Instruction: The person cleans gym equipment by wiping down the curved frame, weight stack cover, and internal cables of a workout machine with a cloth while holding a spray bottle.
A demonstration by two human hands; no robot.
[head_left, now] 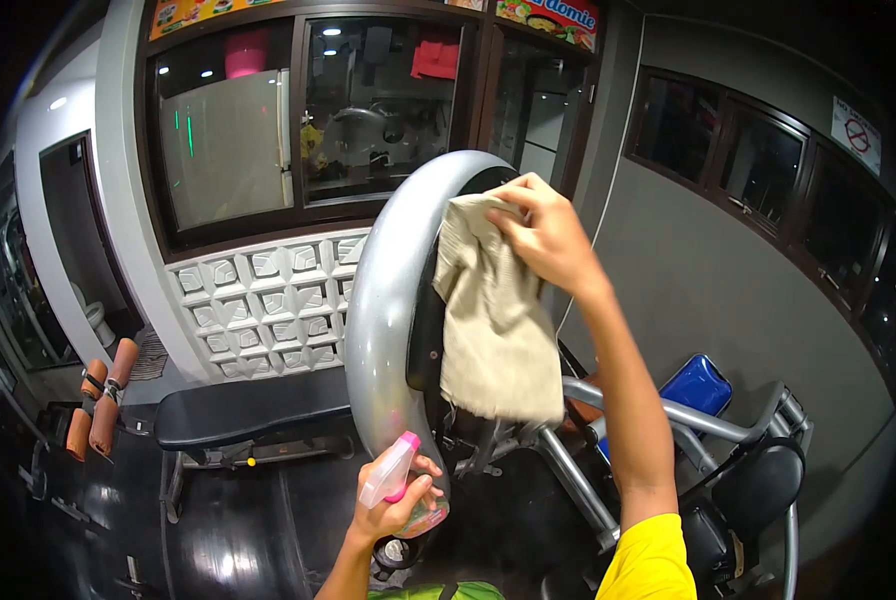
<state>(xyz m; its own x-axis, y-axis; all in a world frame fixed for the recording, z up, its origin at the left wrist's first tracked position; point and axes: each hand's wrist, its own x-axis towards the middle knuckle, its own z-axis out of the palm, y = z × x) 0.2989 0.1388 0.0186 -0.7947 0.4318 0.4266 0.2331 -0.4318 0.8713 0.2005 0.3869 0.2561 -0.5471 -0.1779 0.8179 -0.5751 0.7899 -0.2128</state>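
My right hand (540,235) pinches the top of a beige cloth (498,320), which hangs down against the dark inner side of a curved machine part. That part has a glossy silver rounded cover (380,290) standing upright in front of me. Lower down, my left hand (380,508) is wrapped round a clear spray bottle (423,518) with a white and pink trigger head (393,470). The bottle is near the foot of the silver cover, and my fingers hide part of it.
A black padded bench (253,408) stands to the left, with orange foam rollers (103,425) beyond it. On the right are grey machine tubes (708,425), a blue pad (696,390) and a black round seat pad (758,480). Behind are a patterned white block wall (268,300) and windows.
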